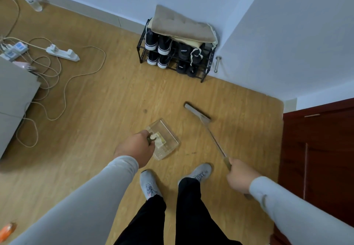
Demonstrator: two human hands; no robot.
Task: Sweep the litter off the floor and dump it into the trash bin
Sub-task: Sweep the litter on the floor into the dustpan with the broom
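Observation:
My left hand (136, 148) grips the top of the handle of a clear plastic dustpan (166, 141), which hangs just above the wooden floor in front of my feet. Something pale lies inside the pan. My right hand (241, 175) is shut on the thin handle of a broom (214, 136). The broom's flat grey head (197, 111) rests on the floor to the right of and beyond the dustpan. A small dark speck (145, 111) marks the floor left of the broom head. No trash bin is in view.
A black shoe rack (175, 57) with a folded cushion on top stands against the far wall. Power strips (63, 52) and looping cables (57, 83) cover the floor at left beside a grey cabinet (13, 99). A dark red door (321, 158) is at right.

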